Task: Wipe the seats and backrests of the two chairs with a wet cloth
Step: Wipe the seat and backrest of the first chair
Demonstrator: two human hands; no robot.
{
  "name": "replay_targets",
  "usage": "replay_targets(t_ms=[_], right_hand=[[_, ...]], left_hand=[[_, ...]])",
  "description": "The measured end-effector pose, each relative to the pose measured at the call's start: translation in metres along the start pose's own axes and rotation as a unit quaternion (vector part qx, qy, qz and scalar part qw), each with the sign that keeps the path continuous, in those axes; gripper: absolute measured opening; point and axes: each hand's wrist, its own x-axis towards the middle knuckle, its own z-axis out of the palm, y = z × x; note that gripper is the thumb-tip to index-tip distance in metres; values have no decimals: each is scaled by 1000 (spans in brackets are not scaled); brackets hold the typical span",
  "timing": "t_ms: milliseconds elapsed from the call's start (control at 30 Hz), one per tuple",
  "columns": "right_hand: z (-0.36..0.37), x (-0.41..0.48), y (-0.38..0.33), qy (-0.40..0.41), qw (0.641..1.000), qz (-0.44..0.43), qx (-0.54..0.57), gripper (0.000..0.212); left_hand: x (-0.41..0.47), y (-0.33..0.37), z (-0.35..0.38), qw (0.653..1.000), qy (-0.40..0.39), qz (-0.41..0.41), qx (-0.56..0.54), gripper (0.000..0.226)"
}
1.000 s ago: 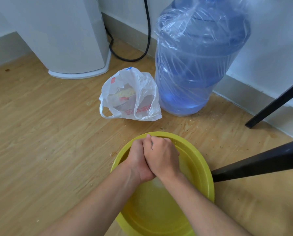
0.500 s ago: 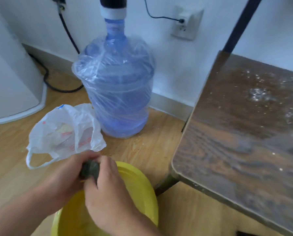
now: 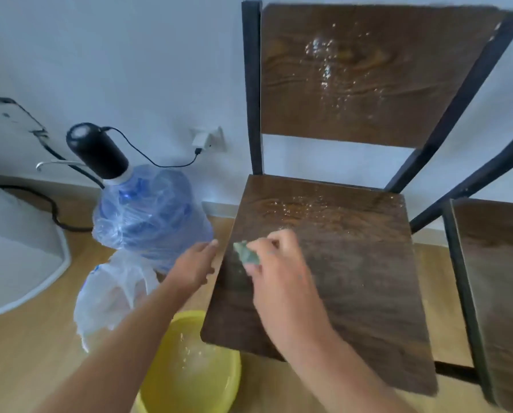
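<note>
Dark wood-grain board formed the seat and the backrest of the nearer chair, both set in a black metal frame, and pale specks or droplets were scattered over the middle of the backrest and the far part of the seat. A second chair of the same make stood just beside it at the right edge, only partly in view. The cloth was a small greenish wad (blurred, so its weave could not be made out) and lay at the left side of the seat, near its left edge. On the wooden floor below the seat's front left corner stood a yellow basin with a shallow layer of water that glinted inside it. Beside it sat a white plastic bag, its contents not clear, and behind that a blue water jug wrapped in clear film, topped with a black pump. The right hand reached forward over the seat with its fingers closed round the cloth, pressing it toward the board. The left hand hovered just left of the seat edge, fingers extended and loose, holding nothing.
</note>
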Motion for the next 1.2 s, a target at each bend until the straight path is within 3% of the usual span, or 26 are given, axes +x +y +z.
replay_targets(t_ms=[100,167,333,467,600,700,767,900,967,1033,1100,1200], right_hand=[[-53,31,69,40,993,105,-39,25],[-65,46,115,61,982,164,-72,29],[-39,80,189,118,951,252,-134,33],[33,105,153,171,959,176,-143,28],[109,126,76,73,995,40,-64,26],[120,139,57,24,998,-24,-58,31],[99,151,87,50,994,-17,-95,32],[22,163,183,160,953,153,-208,35],[0,157,206,224,924,247,-186,22],[5,154,200,243,914,287,-154,22],[33,154,178,234,939,223,-117,20],[89,159,119,112,988,75,-76,31]], left_hand=[[-5,17,30,996,-3,-47,74,80],[-5,20,45,989,24,-14,143,67],[22,-3,59,989,64,59,121,56],[24,-10,59,989,73,80,98,57],[26,-9,57,988,71,104,90,50],[25,-6,58,987,67,108,97,48],[24,-3,59,988,82,83,104,49],[18,5,60,990,73,42,116,41],[18,5,59,990,73,36,116,50],[19,6,59,989,77,37,119,57],[18,8,59,988,82,37,124,58],[15,11,60,988,83,39,125,52]])
